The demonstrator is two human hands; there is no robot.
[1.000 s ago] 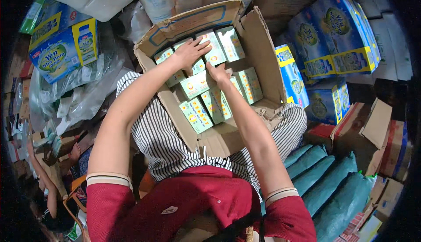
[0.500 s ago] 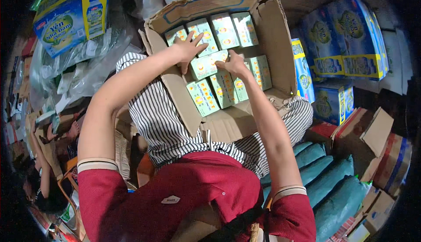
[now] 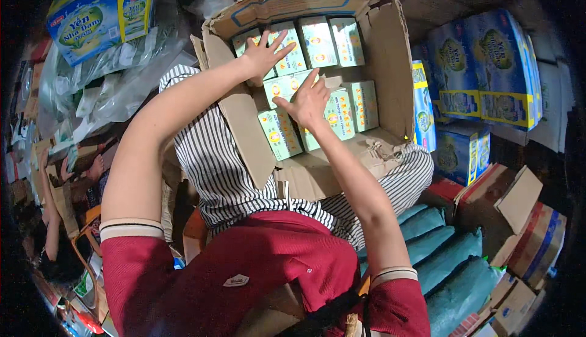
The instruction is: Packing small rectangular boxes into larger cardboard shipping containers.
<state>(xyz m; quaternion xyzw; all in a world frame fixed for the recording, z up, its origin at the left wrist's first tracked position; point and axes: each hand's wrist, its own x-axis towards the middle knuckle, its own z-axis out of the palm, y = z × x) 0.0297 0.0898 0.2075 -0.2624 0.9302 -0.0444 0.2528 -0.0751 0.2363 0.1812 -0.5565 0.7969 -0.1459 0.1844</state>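
An open cardboard carton (image 3: 389,68) rests across my lap, holding several small pale green boxes with yellow and orange print. A back row of green boxes (image 3: 318,42) stands along the far wall, and a front row (image 3: 281,134) is nearer me. Between the rows, one green box (image 3: 276,90) lies crosswise at the left. My left hand (image 3: 266,57) is spread over the back-left boxes, fingers apart. My right hand (image 3: 308,101) lies over the right end of the crosswise box, thumb and forefinger apart; it partly hides the front row.
Blue and yellow drink cartons (image 3: 482,62) are stacked at the right, and another blue carton (image 3: 85,28) sits on plastic-wrapped goods at the left. Teal wrapped bundles (image 3: 455,264) lie beside my right arm, near an opened brown carton (image 3: 488,209). Another person's arm (image 3: 50,202) shows at far left.
My right hand has moved left and slightly nearer me, from the crosswise box's right end to over it, its fingers opening out. My left hand stays spread over the back-left boxes.
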